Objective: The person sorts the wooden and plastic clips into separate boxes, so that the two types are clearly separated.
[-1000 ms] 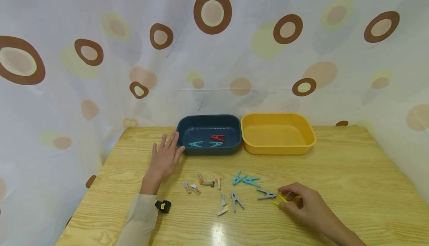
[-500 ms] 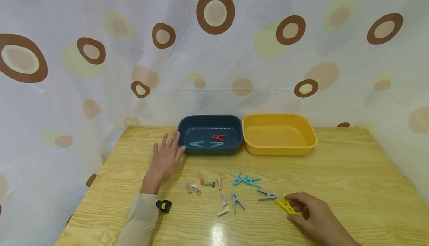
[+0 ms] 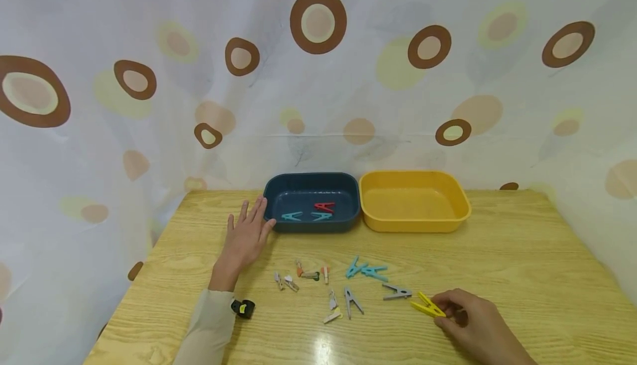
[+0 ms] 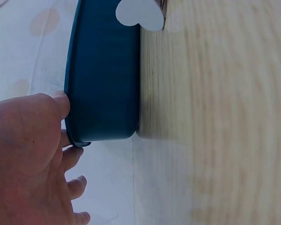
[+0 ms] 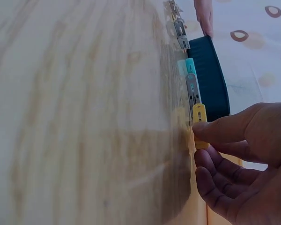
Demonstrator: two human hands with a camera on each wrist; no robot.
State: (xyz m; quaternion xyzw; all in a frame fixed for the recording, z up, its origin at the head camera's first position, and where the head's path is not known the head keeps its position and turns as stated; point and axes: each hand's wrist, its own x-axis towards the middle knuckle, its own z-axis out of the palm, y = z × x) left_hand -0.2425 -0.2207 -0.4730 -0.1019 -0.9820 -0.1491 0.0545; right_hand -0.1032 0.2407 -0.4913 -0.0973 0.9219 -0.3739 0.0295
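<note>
In the head view my left hand [image 3: 244, 243] lies with spread fingers against the left corner of a dark blue basin [image 3: 309, 227]. The left wrist view shows the thumb and a fingertip touching the basin's rim [image 4: 70, 70]. My right hand [image 3: 470, 318] pinches one end of a yellow clothespin [image 3: 429, 305] between thumb and fingers, low over the table. The right wrist view shows the thumb laid on the clothespin [image 5: 200, 113]. A grey clothespin [image 3: 397, 292] lies just left of it. Inside the blue basin are a red clothespin [image 3: 324, 207] and turquoise ones [image 3: 291, 216].
A yellow basin [image 3: 415, 225] stands right of the blue one at the table's back. Two turquoise clothespins [image 3: 374, 272], another grey clothespin [image 3: 352, 302] and several small wooden pegs [image 3: 325, 275] lie mid-table. A patterned curtain [image 3: 318, 94] hangs behind.
My right hand has drawn the yellow clothespin slightly right and towards me, away from the grey one; more of the clothespin shows. My left hand has stayed at the blue basin.
</note>
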